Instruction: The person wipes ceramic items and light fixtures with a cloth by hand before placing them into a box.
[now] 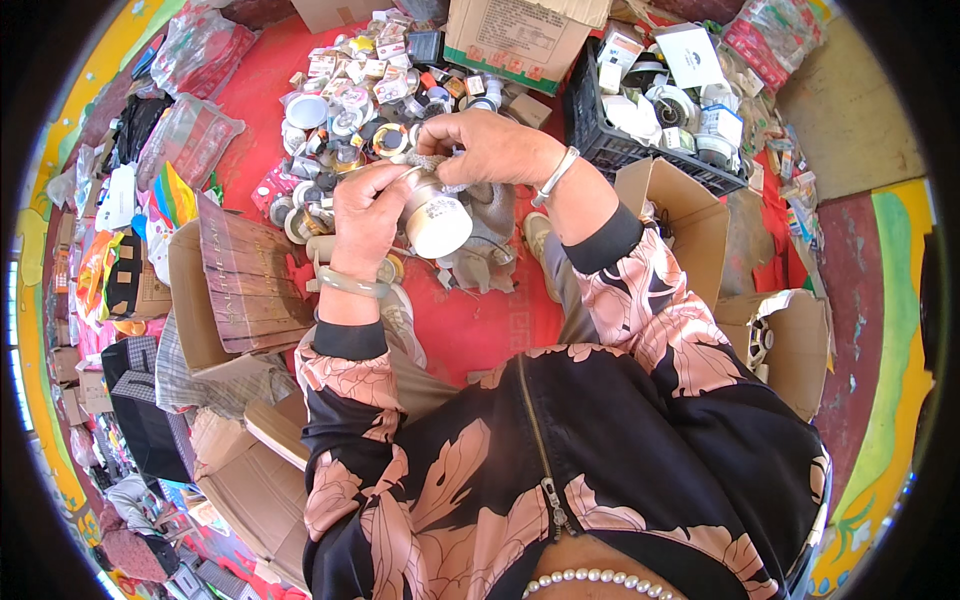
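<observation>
In front of me, my left hand (366, 212) grips the rim of a white, short cylindrical fitting (438, 226), perhaps a downlight, which is tilted with its pale round face toward me. My right hand (493, 150) is closed at the fitting's far end, its fingers bent round a bunched grey rag (432, 161). More grey cloth (487, 240) hangs below and behind the fitting, between my feet. Just beyond both hands spreads a heap of small round fittings and little boxes (352, 112). What lies under my right fingertips is partly hidden.
A black plastic crate (612, 143) full of white fittings stands at the far right. A cardboard box (520, 40) sits behind the heap. Open cartons flank me, with one flap (250, 275) on the left and another carton (690, 215) on the right. Red cloth (480, 335) covers the floor.
</observation>
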The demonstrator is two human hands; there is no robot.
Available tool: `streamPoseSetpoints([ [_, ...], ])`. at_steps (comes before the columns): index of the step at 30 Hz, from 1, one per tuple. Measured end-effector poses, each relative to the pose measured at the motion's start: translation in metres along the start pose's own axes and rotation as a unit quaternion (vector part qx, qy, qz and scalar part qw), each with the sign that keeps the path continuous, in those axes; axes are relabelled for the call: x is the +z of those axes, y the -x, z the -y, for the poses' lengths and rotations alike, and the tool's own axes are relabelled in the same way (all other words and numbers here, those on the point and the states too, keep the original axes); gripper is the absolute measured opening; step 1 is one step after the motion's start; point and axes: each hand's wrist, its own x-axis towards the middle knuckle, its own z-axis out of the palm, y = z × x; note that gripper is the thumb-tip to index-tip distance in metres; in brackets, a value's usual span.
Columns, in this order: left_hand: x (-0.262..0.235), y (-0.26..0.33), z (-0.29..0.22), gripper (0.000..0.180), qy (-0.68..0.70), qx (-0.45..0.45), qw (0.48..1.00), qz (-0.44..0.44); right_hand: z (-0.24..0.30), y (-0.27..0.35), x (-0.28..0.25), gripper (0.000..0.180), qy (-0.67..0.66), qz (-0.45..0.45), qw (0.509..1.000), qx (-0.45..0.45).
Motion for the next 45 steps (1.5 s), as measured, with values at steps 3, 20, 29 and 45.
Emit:
streamPoseSetpoints([
  [3, 0.001, 0.003, 0.004, 0.009, 0.057, -0.020, 0.997, -0.051, -0.002, 0.000, 0.000, 0.034, -0.017, 0.001, 1.000, 0.001],
  [20, -0.002, 0.000, 0.001, 0.013, 0.191, -0.144, 0.970, -0.037, 0.004, 0.009, 0.008, 0.024, -0.037, -0.114, 0.992, -0.042],
  [29, -0.006, 0.004, -0.001, 0.011, 0.225, -0.068, 0.966, -0.104, -0.004, -0.004, 0.008, 0.025, -0.024, -0.071, 0.995, -0.070],
  [45, -0.035, -0.007, 0.006, 0.020, 0.481, -0.064, 0.832, -0.269, 0.005, 0.014, -0.008, 0.020, -0.207, -0.244, 0.947, -0.013],
])
